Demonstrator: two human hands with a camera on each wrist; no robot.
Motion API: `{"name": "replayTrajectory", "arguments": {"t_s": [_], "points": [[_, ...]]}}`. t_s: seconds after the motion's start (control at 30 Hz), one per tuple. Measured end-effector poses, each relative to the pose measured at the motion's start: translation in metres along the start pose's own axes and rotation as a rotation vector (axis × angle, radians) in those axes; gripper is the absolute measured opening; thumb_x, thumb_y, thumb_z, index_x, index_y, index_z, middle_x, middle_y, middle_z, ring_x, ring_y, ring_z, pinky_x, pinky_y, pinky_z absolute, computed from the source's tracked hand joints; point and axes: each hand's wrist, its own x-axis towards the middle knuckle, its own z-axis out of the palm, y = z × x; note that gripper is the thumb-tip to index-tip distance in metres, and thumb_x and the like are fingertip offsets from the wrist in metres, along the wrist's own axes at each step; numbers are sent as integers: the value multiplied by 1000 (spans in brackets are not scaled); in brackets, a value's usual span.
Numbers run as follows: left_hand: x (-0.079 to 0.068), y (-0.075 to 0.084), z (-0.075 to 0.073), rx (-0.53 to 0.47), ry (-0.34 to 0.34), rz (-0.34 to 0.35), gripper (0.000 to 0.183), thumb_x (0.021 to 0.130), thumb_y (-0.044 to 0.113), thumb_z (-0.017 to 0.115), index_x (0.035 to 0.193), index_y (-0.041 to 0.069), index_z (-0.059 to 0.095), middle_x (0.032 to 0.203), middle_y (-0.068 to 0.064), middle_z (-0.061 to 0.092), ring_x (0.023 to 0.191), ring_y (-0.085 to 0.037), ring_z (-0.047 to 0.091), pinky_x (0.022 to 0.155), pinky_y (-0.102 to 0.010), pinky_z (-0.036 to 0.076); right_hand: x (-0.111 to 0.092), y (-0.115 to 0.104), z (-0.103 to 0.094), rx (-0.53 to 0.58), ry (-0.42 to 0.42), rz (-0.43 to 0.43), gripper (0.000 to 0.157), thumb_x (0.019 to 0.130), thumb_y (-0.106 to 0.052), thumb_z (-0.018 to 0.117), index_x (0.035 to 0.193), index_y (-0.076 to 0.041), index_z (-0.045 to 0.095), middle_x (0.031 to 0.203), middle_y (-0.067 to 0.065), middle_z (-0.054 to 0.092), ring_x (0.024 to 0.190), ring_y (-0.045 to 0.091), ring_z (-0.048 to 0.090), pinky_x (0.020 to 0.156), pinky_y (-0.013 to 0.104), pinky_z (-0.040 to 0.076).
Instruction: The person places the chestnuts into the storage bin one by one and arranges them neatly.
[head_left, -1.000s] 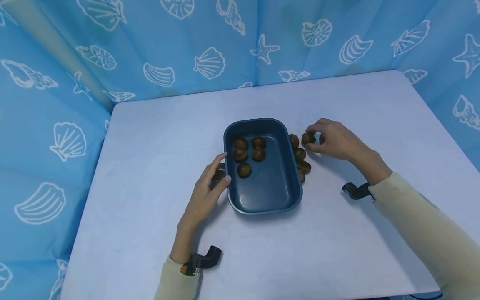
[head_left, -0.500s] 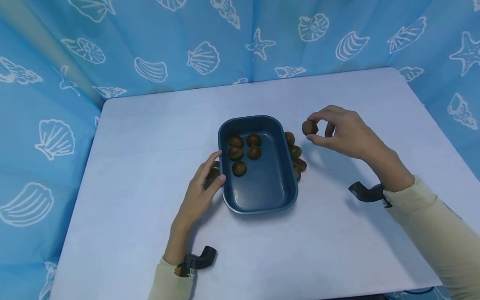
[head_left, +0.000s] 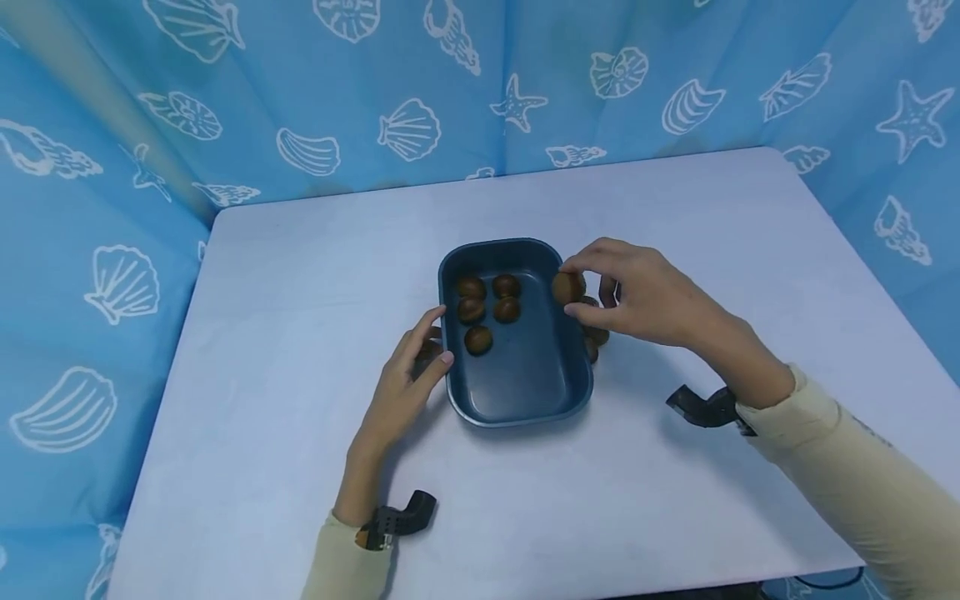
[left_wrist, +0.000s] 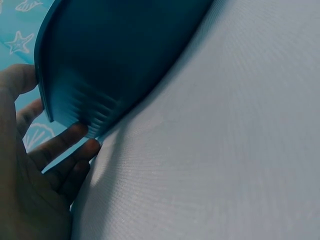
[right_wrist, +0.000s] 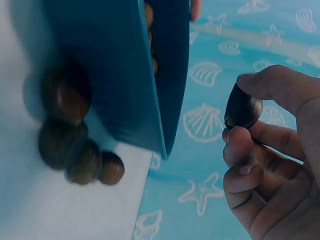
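Note:
My right hand (head_left: 652,292) pinches a brown chestnut (head_left: 567,287) between thumb and fingertips, over the right rim of a dark blue tray (head_left: 517,383). In the right wrist view the held chestnut (right_wrist: 243,107) looks dark and glossy, raised beside the tray wall (right_wrist: 110,65). Several chestnuts (head_left: 477,340) lie inside the tray, grouped toward its upper left. On the table against the tray's right side are more chestnuts (right_wrist: 65,95), partly hidden by my right hand in the head view. My left hand (head_left: 401,383) rests its extended fingertips against the tray's left wall (left_wrist: 95,100).
A white-covered table (head_left: 300,333) spreads around the tray. Blue curtains with white shell prints (head_left: 408,129) hang behind and at the sides. A black wrist camera (head_left: 705,408) is worn on the right wrist and another wrist camera (head_left: 408,512) on the left.
My right hand has lifted a chestnut from the table beside the tray and carried it left to the tray's right rim. The left hand has stayed at the tray's left side.

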Motion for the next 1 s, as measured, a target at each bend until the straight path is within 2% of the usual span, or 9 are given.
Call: {"name": "replayTrajectory", "arguments": {"t_s": [0.13,0.27,0.43,0.67,0.83,1.0], "points": [[3,4,4,-2,-4,5,56,102,36,58,153,43,35,134,2,52,116,-17,54,104,-45,43,0,-4,6,15,-15,-23,41,87,-22,78,126,-11,67,118,0,61,76,11,54,65,31,50],[4,5,6,12,4,-2,56,102,34,57,152,46,35,134,2,52,117,-16,53,104,-45,42,5,-7,15,10,-48,-22,42,89,-27,76,127,-11,67,120,2,61,73,13,54,67,33,48],[0,3,4,15,23,-23,55,102,33,57,151,49,35,133,1,53,116,-17,53,103,-46,42,12,-11,27,3,-105,-36,44,90,-32,75,127,-10,67,122,4,61,87,21,59,74,36,49],[0,1,3,15,20,1,54,103,40,55,152,47,35,134,1,53,116,-16,53,99,-46,43,17,-19,42,-56,-142,-21,46,88,-33,77,127,-10,68,122,4,62,99,19,61,81,40,54],[1,3,5,3,14,9,54,102,42,55,153,43,35,134,0,53,117,-17,54,100,-46,44,21,-20,54,-75,-164,-12,47,88,-31,77,128,-9,68,120,5,62,90,18,63,75,39,55],[-1,4,6,2,1,2,55,102,39,55,153,43,35,135,0,52,117,-17,55,99,-48,45,21,-23,63,-116,-175,-18,50,88,-32,77,131,-10,67,118,5,63,82,17,59,67,35,53]]}}
